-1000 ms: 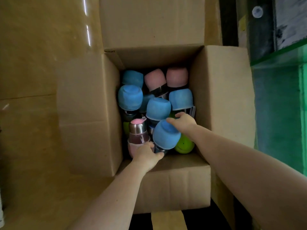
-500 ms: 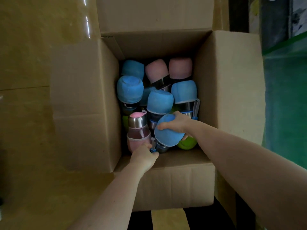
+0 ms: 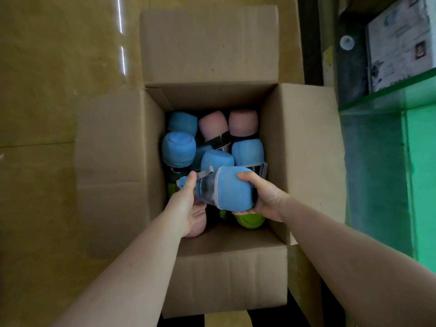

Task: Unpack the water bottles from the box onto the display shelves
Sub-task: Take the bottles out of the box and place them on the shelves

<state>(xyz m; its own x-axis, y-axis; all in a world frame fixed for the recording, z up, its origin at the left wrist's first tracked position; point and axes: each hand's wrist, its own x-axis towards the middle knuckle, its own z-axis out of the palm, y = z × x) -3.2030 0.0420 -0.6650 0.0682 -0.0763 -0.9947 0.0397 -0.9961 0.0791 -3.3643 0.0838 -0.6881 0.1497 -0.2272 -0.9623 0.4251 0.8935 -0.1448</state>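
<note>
An open cardboard box (image 3: 304,147) holds several water bottles with blue, pink and green sleeves. I hold one blue-sleeved bottle (image 3: 226,190) lying sideways above the box's near end. My right hand (image 3: 262,197) grips its padded blue base, fingers curled over the top and under the bottom. My left hand (image 3: 188,204) holds the bottle's cap end, thumb up beside the grey strap. A pink bottle (image 3: 198,226) and a green one (image 3: 250,220) lie partly hidden beneath my hands.
The box's flaps are folded out to the left, far side and right. A green glass display shelf (image 3: 389,100) stands to the right, with a printed carton (image 3: 401,43) on it. Brown floor surrounds the box on the left.
The blue bottle has been lifted out of the pack and turned sideways. My left hand left the pink bottle and now holds the blue bottle's cap end.
</note>
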